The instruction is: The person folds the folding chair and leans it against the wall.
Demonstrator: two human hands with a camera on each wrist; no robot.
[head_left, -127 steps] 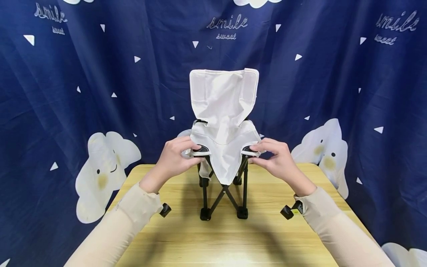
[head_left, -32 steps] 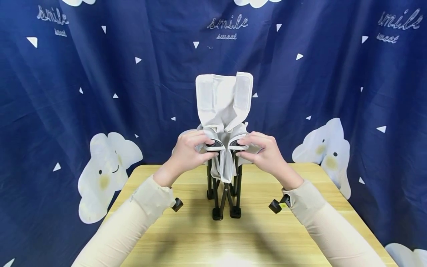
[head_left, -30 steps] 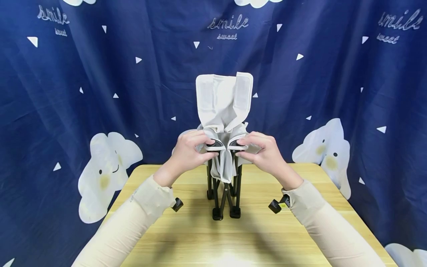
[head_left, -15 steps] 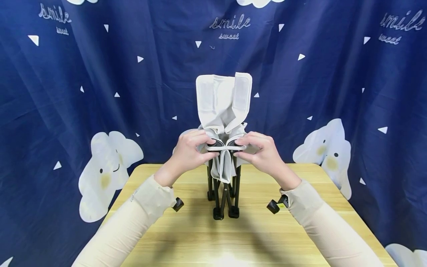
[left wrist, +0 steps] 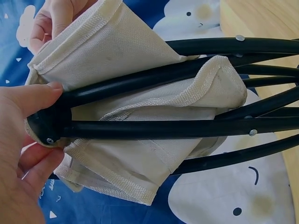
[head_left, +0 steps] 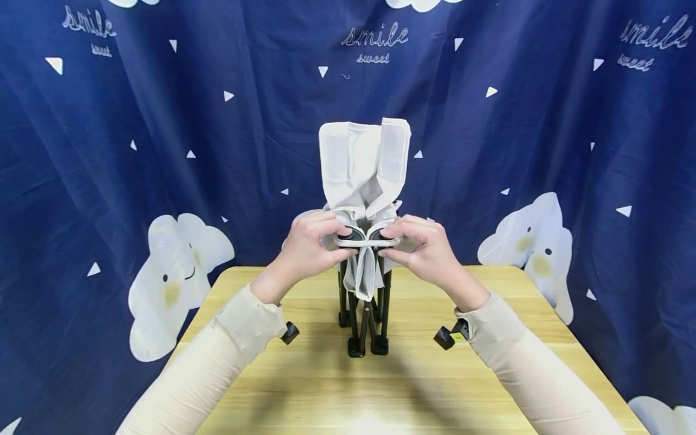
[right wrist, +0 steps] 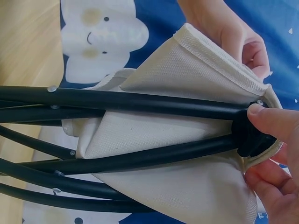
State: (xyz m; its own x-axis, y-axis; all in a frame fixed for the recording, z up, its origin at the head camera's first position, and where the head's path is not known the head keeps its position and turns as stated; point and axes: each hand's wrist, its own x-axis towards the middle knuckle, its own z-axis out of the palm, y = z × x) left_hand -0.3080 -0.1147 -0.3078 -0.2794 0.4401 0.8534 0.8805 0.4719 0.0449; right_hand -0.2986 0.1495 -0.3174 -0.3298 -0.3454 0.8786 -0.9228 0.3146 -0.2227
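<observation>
The outer front corners of the folding chair (head_left: 367, 272) are partly covered by the left hand (head_left: 306, 244) and the right hand (head_left: 426, 248). In the wrist views, the lower ends of its legs (left wrist: 187, 129) are cut off. The worktop (head_left: 304, 386), left sleeve (head_left: 203, 362) and right sleeve (head_left: 538, 362) are cropped at the head view's near edge; the lettering (head_left: 219, 316) on the left sleeve is too small to be read.

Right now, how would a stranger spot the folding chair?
Find the wooden table before the blue curtain. On it, held between the left hand and the right hand, stands the folding chair. Unlike the curtain's flat white clouds, it has black legs beneath its white fabric.
</observation>
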